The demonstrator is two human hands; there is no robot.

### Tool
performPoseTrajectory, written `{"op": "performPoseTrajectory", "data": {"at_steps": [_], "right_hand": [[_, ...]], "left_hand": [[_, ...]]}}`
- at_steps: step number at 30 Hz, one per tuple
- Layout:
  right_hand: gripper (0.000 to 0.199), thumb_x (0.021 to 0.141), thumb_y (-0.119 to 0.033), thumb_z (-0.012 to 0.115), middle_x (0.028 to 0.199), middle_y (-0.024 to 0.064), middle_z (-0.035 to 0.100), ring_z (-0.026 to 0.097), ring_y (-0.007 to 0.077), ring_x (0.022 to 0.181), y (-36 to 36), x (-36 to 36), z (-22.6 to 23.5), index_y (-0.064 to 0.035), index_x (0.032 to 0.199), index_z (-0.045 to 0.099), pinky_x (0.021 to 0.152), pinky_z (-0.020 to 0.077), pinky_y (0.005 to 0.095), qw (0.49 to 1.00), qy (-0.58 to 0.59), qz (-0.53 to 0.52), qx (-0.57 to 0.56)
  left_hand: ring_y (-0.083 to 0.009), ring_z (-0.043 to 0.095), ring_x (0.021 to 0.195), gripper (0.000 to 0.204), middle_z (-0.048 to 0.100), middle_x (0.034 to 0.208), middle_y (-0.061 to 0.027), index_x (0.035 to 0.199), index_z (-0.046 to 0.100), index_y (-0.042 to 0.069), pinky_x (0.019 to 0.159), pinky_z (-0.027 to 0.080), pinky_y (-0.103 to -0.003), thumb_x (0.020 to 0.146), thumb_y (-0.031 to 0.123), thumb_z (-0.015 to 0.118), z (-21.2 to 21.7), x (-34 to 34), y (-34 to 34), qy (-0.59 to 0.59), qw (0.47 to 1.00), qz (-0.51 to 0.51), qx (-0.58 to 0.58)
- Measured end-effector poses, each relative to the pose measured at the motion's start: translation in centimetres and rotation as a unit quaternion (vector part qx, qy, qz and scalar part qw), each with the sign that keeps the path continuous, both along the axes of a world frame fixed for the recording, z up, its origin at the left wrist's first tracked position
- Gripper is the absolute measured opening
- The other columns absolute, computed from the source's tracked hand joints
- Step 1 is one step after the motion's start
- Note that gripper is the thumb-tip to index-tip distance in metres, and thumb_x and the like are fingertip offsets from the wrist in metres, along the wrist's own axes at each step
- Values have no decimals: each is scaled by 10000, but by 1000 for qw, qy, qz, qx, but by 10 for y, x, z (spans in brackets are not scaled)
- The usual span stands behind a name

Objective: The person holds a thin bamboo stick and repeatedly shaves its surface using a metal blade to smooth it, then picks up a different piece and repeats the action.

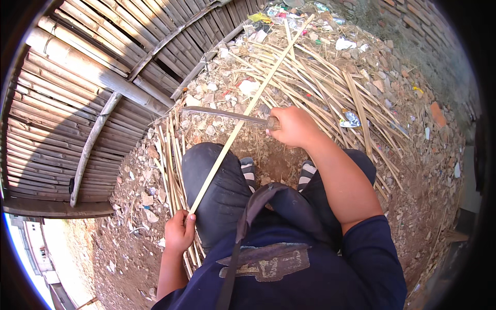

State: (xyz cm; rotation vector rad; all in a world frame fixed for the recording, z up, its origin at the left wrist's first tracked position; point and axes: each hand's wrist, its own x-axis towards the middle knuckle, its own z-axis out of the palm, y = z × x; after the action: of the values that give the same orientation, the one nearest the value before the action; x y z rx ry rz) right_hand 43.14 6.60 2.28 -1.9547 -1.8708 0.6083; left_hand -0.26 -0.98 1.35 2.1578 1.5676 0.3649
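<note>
Left hand (179, 231): pinching the near end of a pale split-bamboo strip (223, 155) between thumb and fingers, beside the left thigh.
Right hand (294, 126): gripping a long-bladed knife (222, 112) by its handle, ahead of the body.
Strip's long axis: slanting up from the left hand, passing above the left knee (206, 160), reaching away ahead and rightward.
Blade against strip: pointing left and crossing the strip partway along; cannot tell touching from just above.
Nearer hand: the left, holding the strip itself; the right, keeping just right of the crossing.
Loose strips: lying in one large pile (356, 108) ahead-right and one smaller bundle (174, 170) beside the left leg, overlapping too much for counting.
Count: showing two hands, one knife, one held strip, two striped shoes (248, 173).
Edges: standing left, one bamboo wall (57, 129); far right, one brick wall (413, 23).
</note>
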Motion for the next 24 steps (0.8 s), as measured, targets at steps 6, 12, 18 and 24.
{"op": "performPoseTrajectory", "data": {"at_steps": [6, 12, 18, 24], "right_hand": [[355, 834, -304, 775, 916, 187, 730, 710, 385, 925, 0, 9, -6, -78, 1095, 693, 796, 556, 494, 998, -40, -35, 16], [304, 807, -331, 787, 898, 177, 730, 712, 379, 872, 0, 6, -7, -112, 1006, 715, 760, 560, 489, 999, -52, -6, -10], [329, 804, -324, 787, 883, 168, 728, 707, 392, 874, -6, -2, -1, -103, 1034, 705, 769, 556, 505, 998, -52, 18, 9], [314, 828, -285, 770, 896, 178, 722, 701, 383, 939, -14, -26, 9, -81, 1052, 684, 806, 552, 509, 991, -62, 115, -7]], "left_hand": [[-367, 660, 674, 339, 662, 796, -146, 965, 640, 51, 606, 516, -467, 913, 365, 756, -9, -38, -7, 94, 990, -9, 109], [-362, 669, 733, 386, 661, 826, -123, 931, 626, 75, 642, 527, -482, 867, 421, 785, -3, -76, -29, 192, 972, 6, 134], [-403, 627, 621, 343, 618, 700, -161, 850, 603, 61, 556, 488, -491, 913, 360, 759, -2, -72, -37, 130, 986, -6, 104], [-415, 594, 604, 361, 576, 661, -214, 821, 556, 15, 563, 458, -463, 1032, 302, 610, -3, -24, -32, -7, 996, 1, -90]]}}
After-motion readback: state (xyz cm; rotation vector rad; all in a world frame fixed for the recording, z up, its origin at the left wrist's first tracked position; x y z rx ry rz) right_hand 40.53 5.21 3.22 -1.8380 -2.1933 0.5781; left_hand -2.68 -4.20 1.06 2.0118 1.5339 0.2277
